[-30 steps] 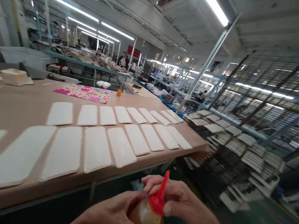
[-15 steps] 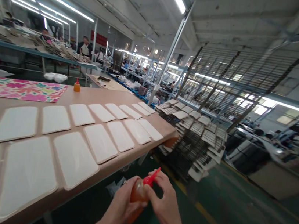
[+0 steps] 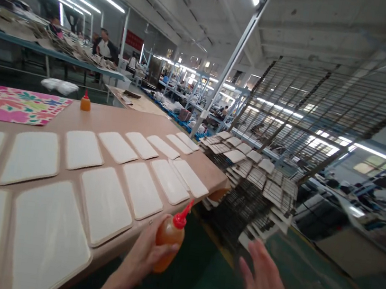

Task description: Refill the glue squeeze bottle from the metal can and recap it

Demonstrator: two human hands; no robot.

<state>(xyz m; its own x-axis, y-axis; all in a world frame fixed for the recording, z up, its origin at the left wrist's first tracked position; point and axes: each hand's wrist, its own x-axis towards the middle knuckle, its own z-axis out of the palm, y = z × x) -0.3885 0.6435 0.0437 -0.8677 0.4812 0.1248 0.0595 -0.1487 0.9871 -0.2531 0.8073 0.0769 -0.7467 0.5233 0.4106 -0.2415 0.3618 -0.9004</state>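
Note:
My left hand (image 3: 148, 249) is wrapped round a squeeze bottle (image 3: 169, 235) of orange liquid. Its red pointed nozzle cap (image 3: 181, 216) tilts up and to the right. The bottle is held in the air just off the table's edge. Apart from it on the right, my right hand (image 3: 264, 283) is raised with its fingers spread, somewhat blurred, and nothing in it. Beside the bottle, two rows of white rounded panels (image 3: 105, 204) lie on the brown-covered table (image 3: 110, 118).
A second orange bottle with a red cap (image 3: 86, 101) stands at the table's far side, near a floral-print sheet (image 3: 15, 104). Past the table's right end is a wire drying rack (image 3: 257, 172) loaded with panels. People work at benches further back.
My right hand has let go of the red cap and moved right, with its fingers opened. My left hand still holds the bottle, now a little further left and higher. The view has shifted slightly.

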